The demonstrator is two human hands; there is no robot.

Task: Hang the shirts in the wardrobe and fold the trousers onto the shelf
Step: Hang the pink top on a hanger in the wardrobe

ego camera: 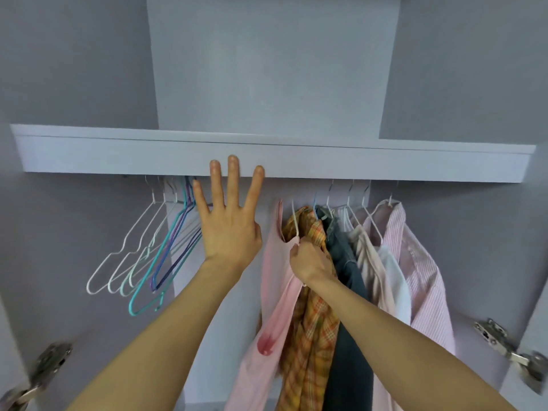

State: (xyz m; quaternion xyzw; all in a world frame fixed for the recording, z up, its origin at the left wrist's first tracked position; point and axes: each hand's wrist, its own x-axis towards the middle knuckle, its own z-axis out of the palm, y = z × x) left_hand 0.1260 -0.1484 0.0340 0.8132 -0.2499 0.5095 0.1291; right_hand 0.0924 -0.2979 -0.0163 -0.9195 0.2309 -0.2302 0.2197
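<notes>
I look into an open wardrobe under a grey shelf point(385, 164). A pink shirt point(274, 295) hangs on a white hanger point(295, 221) at the left end of the hung clothes. My right hand point(311, 264) pinches that hanger and the shirt's collar. Beside it hang an orange plaid shirt point(311, 327), a dark blue garment point(347, 336), a pale pink one point(369, 262), a white one point(396, 289) and a pink striped shirt point(427, 289). My left hand point(229, 223) is raised with fingers spread straight, fingertips in front of the shelf edge, holding nothing.
Several bare hangers point(148, 250), white, teal and purple, hang on the left part of the rail. Metal door hinges sit at the lower left point(47, 366) and lower right point(507, 345). The compartment above the shelf shows grey walls only.
</notes>
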